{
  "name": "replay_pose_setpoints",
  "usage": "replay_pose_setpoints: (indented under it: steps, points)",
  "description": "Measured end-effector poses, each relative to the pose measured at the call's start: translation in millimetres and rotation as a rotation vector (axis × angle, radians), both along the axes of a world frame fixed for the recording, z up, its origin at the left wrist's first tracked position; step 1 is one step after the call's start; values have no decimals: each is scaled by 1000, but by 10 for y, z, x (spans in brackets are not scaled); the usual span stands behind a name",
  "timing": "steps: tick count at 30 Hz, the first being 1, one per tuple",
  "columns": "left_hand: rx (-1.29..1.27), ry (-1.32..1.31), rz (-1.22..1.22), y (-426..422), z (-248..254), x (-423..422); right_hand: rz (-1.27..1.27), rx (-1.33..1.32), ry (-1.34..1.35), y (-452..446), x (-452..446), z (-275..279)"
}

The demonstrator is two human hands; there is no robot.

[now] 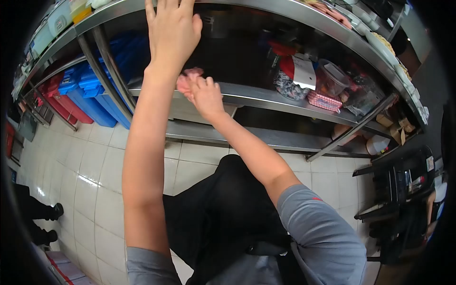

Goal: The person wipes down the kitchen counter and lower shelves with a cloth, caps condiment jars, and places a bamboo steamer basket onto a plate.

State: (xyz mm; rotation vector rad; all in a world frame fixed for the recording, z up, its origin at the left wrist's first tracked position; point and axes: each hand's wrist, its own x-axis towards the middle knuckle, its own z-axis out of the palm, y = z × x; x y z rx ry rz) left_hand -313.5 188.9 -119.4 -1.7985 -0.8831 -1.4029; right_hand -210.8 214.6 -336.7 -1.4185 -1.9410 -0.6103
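My left hand [173,33] reaches up to the steel counter's front edge [228,6], its fingers stretched out and the tips cut off by the top of the view. Nothing shows in it. Lower down, my right hand [207,96] is closed on a crumpled pink cloth [190,78]. Hand and cloth are at the front edge of the middle shelf [249,96], under the counter. The shelf's dark inner surface lies behind them.
On the shelf's right part are a clear plastic tub [332,76], a red-and-white checked box [325,101] and a patterned round container [290,85]. Blue bins [97,97] stand left of the steel legs. Black chairs [408,175] are at right; another person's legs [38,209] show at left.
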Motion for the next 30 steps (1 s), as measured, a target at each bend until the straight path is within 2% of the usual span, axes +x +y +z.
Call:
replay_pose_setpoints:
  steps: [4, 8, 9, 11, 14, 17, 18, 19, 20, 21, 22, 24, 26, 27, 28, 30]
  points:
    - [-93, -39, -100, 1, 33, -10, 86, -38, 35, -419, 475, 142]
    - [-96, -73, -88, 21, 11, 10, -312, -48, 78, -931, 1237, -143]
    - [-103, -76, -91, 34, 15, 7, -382, 18, 24, -1006, 1305, -150]
    - [-60, -90, -129, 64, 5, 19, -429, -35, 109, -914, 1197, -267]
    - [-21, -93, -58, 101, -7, 32, -54, 150, 222, -376, 553, -376]
    - [-65, -113, 42, -76, 21, 136, 167, -156, 491, -253, -211, -176]
    - [30, -118, 235, 166, -15, 153, 247, -233, 590, -237, -428, -111]
    - [10, -101, 120, 80, -16, 148, 245, -125, 351, -185, -471, -268]
    - [27, -97, 225, 165, -14, 143, 308, -124, 287, -215, -434, -416]
    - [19, -149, 29, 65, -31, 199, 379, -119, 218, -287, -396, -515]
    - [41, -136, 81, 96, -26, 214, 498, -235, 199, -514, -175, -462]
    - [63, -116, 130, 290, -55, 126, 379, -356, 276, -738, 285, -837]
    - [179, -27, 289, 616, -129, -39, 572, -459, 772, -993, 867, -761]
    - [214, 112, 426, 885, -121, -243, 25, -237, 603, -1081, 1080, -1055]
    - [266, 250, 553, 1156, -117, -448, -128, -204, 572, -1074, 1348, -1244]
    - [148, 307, 563, 1337, -267, -592, -374, -367, 521, -1049, 1616, -1476]
